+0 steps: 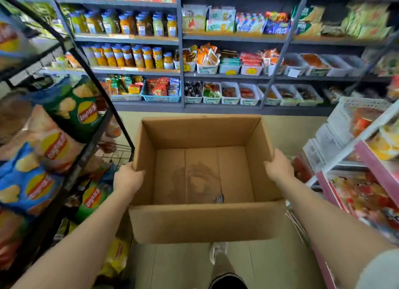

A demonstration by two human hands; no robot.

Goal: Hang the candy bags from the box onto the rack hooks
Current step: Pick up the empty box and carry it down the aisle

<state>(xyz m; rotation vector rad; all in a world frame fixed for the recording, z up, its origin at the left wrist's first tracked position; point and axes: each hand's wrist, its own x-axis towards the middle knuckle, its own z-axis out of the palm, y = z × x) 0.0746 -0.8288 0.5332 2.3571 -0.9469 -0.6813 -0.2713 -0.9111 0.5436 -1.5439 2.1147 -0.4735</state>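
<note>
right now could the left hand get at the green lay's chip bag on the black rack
Probably not yet: the left hand grips the brown cardboard box, though the green chip bag hangs unobstructed nearby.

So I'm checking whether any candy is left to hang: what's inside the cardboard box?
The cardboard box shows only its bare, stained bottom and one small crumpled scrap near the front; no candy bags. The near wall hides the strip just behind it.

Left hand [127, 177] fingers hidden behind box [200, 222] wall, chip bags [32, 187] blurred
</note>
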